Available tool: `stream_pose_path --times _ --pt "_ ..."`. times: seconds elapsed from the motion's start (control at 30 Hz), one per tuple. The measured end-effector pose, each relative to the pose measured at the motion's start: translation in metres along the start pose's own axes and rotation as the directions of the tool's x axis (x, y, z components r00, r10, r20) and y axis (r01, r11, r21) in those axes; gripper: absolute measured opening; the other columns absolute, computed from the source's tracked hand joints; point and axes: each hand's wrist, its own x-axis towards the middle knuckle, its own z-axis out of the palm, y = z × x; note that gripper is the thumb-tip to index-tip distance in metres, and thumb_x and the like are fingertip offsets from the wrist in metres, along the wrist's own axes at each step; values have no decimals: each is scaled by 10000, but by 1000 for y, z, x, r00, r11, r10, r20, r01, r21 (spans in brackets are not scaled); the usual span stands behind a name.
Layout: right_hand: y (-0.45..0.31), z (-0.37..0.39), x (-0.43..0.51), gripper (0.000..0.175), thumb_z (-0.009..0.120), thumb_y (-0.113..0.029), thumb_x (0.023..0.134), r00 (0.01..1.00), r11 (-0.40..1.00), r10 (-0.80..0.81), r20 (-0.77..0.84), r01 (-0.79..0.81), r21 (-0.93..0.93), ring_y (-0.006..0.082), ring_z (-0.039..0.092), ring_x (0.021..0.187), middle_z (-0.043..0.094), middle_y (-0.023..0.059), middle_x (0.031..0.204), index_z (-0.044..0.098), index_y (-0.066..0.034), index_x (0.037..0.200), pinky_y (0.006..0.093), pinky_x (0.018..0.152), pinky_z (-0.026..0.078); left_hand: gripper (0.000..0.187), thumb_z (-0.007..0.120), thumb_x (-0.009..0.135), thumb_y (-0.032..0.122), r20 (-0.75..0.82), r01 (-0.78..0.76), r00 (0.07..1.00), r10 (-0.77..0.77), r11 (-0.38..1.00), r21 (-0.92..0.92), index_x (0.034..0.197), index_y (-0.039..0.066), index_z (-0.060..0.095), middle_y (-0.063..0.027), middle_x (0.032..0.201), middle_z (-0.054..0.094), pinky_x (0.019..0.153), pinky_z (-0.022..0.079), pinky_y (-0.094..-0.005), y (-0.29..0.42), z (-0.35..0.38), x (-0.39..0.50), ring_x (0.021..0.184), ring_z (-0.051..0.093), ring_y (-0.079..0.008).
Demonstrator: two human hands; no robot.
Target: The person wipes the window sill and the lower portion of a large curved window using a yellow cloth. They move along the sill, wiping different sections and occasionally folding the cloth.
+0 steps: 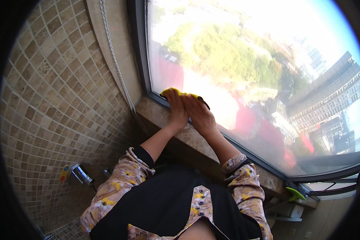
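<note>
A yellow cloth [180,91] with a dark edge is pressed against the lower left part of a large window pane [216,60]. My left hand [177,106] lies on the cloth with its fingers pointing up the glass. Right beside it, my right hand [199,112] also bears on the cloth, and the two hands touch along their inner sides. Both palms are turned to the glass, so how far the fingers grip the cloth is partly hidden. Below my wrists runs a brown stone windowsill [195,136].
To the left rises a mosaic-tiled wall [54,90] with a chrome tap fitting [81,174]. A white bead chain [115,60] hangs beside the grey window frame [138,45]. Far right on the sill stands a green-handled tool [295,194], near an opened window section [333,184].
</note>
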Motion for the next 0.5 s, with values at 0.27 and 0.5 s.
stream_pose_path --times 0.27,0.5 --pt "47 -41 57 578 494 -145 972 973 972 197 -118 -178 151 137 316 1548 421 -58 1635 483 -178 1548 373 1296 117 757 467 1077 297 -204 -358 902 381 923 144 1627 -37 68 -297 1700 -4 1181 -33 -729 43 -54 90 1523 -102 -601" --pt "123 -95 158 538 614 -159 934 826 893 436 -356 -349 284 201 350 1539 494 5 1589 575 -144 1470 444 1261 104 747 509 1009 535 -209 -601 674 708 691 402 1606 118 344 -112 1722 179 1142 52 -795 111 -164 237 1550 9 -563"
